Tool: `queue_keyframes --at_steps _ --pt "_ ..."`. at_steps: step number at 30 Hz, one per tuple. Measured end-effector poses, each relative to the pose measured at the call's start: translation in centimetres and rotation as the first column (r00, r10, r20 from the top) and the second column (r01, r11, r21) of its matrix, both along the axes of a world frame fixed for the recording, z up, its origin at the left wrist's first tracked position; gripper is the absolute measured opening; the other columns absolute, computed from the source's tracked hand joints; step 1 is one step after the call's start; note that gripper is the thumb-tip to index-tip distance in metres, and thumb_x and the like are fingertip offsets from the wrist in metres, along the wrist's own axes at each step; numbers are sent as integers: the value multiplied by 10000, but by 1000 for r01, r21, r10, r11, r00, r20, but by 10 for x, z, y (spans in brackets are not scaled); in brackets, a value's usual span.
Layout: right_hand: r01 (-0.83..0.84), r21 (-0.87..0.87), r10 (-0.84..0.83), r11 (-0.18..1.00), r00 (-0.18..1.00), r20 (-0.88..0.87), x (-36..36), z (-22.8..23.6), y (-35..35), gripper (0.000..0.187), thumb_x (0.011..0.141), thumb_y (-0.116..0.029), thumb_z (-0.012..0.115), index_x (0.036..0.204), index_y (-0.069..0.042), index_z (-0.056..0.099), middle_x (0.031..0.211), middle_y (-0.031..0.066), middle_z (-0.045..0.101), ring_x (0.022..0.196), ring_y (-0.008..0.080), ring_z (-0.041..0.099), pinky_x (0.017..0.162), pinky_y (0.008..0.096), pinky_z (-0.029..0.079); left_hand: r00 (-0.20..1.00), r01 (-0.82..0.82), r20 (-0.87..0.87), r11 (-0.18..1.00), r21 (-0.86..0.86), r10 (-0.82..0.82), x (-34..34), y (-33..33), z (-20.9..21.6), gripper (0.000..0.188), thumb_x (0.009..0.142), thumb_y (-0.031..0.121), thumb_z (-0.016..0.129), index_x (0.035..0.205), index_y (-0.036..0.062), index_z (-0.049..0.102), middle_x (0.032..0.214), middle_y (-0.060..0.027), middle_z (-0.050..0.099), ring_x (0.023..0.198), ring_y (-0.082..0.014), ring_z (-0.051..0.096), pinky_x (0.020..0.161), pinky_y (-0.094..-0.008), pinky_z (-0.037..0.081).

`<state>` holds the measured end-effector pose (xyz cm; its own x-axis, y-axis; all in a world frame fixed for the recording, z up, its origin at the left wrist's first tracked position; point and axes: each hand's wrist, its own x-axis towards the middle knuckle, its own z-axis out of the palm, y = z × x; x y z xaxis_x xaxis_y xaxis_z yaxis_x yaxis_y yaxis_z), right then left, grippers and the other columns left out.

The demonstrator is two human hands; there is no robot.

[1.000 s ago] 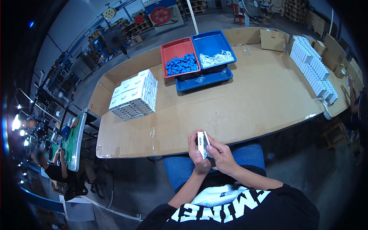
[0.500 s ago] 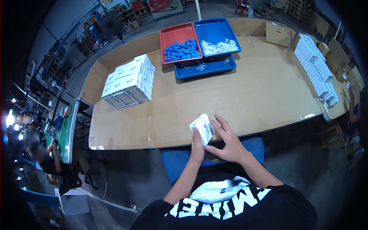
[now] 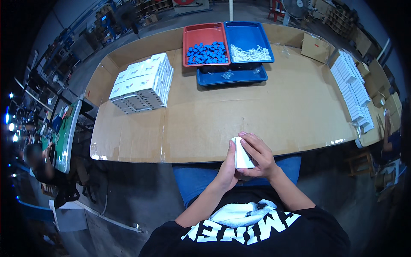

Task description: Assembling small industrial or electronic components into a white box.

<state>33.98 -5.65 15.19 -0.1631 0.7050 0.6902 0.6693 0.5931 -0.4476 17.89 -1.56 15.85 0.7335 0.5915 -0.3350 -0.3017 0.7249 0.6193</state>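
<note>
By the fingers of the right hand [image 3: 263,161], spread wide half a second ago and now drawn closer together, the white box [image 3: 242,155] is being pressed against the left hand [image 3: 227,172], its fingers mostly hidden. Over the near edge of the desk [image 3: 214,122], a plain side is being turned upward in place of the printed face, so the box is being handled, not set down. Farther out, the stack of white boxes [image 3: 139,88] and the red tray [image 3: 205,34] are being left untouched.

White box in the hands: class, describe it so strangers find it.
Find the cardboard-lined table, then the left hand and right hand at its near edge. Between them is the white box, held, unlike the stacked white boxes at left.
</note>
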Motion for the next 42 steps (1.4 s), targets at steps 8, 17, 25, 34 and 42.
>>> queue_keyframes --at_steps 8,17,25,34,42 --pt "-38 -22 34 999 989 -144 0 -28 11 743 878 -436 784 1351 108 607 1381 307 606 1263 441 634 1069 501 500 998 13 -55 994 -111 -19 -2 14 -16 689 1091 644 286 1540 135 404 1422 -92 558 1295 -224 584 1060 -405 511" --pt "-210 -389 -226 897 538 -812 -13 -39 26 688 1135 -503 324 1440 71 550 1513 214 525 1412 309 501 1181 386 375 966 63 -249 875 480 67 20 23 -64 720 1049 159 624 1618 11 207 1520 -158 434 1421 -239 430 1199 -370 334" --pt "-157 -479 -134 864 844 -519 2 -42 21 518 950 -106 692 1439 18 573 1506 211 545 1399 328 539 1153 412 429 899 -206 -310 923 325 310 14 49 -69 602 1138 436 373 1572 20 337 1386 -153 536 1257 -211 540 1064 -339 440" --pt "42 -346 -124 937 968 -218 -6 -64 26 447 959 -104 689 1368 58 607 1303 239 680 1145 380 701 965 401 579 824 -200 -384 847 493 417 24 42 -69 577 1149 398 365 1559 -6 327 1381 -171 523 1263 -233 520 1093 -355 411" --pt "106 -273 -155 956 974 -165 -11 -76 24 417 995 -98 627 1378 63 591 1043 235 737 781 346 741 692 412 610 800 -186 -381 795 578 464 29 36 -64 570 1148 380 368 1569 -2 318 1361 -163 529 1239 -225 520 1076 -351 417"
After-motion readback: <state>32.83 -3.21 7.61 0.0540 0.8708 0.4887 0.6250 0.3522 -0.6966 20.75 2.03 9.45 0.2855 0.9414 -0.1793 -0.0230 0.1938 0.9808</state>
